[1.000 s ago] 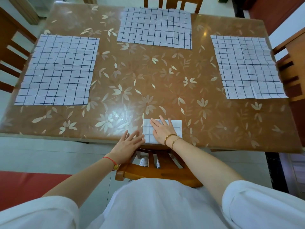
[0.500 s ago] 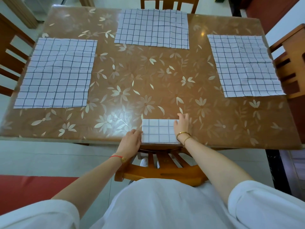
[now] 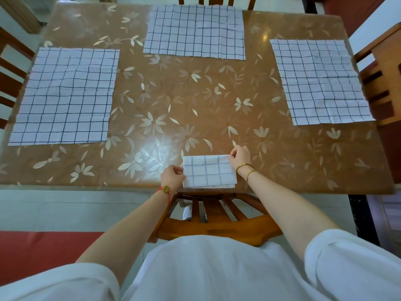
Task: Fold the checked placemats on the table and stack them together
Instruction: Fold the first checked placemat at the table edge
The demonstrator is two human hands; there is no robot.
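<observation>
A folded checked placemat [image 3: 208, 172] lies at the table's near edge, in front of me. My left hand [image 3: 173, 176] pinches its left edge. At its far right corner, my right hand [image 3: 239, 155] grips the cloth with closed fingers. Three more white placemats with dark check lines lie flat and unfolded: one on the left [image 3: 65, 95], one at the far middle [image 3: 195, 31], one on the right [image 3: 319, 80].
The table [image 3: 173, 101] has a glossy brown floral cover. Wooden chairs stand at the near side [image 3: 212, 220], the far side, the left [image 3: 10, 68] and the right [image 3: 382, 79]. The right placemat's corner hangs slightly past the table edge.
My right hand lifted off the top of the folded placemat and moved to its right corner. My left hand moved from the table edge to grip the left edge.
</observation>
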